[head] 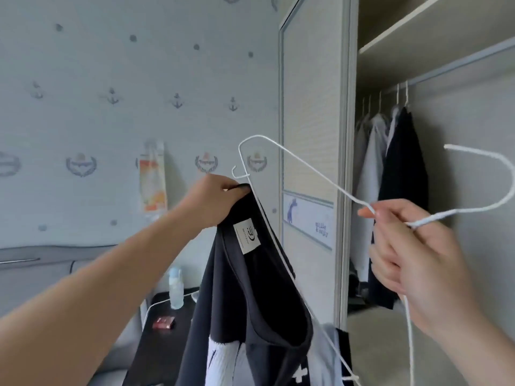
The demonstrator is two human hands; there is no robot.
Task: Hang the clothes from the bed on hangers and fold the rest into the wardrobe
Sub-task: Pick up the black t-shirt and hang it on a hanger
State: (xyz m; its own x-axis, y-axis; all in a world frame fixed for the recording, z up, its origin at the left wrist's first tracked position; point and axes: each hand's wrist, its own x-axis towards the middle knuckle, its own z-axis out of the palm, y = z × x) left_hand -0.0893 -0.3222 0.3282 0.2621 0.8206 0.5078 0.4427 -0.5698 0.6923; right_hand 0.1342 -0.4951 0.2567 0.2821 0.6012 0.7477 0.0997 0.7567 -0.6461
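A black shirt with white print and a white neck label hangs in front of me. My left hand pinches its collar at the top. My right hand grips a white wire hanger at its neck, hook pointing right. One arm of the hanger runs down along the inside of the shirt's neck opening. The open wardrobe stands to the right, its rail carrying several hung garments, light and dark.
A small black bedside table below holds a clear bottle and a red packet. The wardrobe's sliding door stands just behind the hanger. A patterned wall is at the left, with grey bedding low left.
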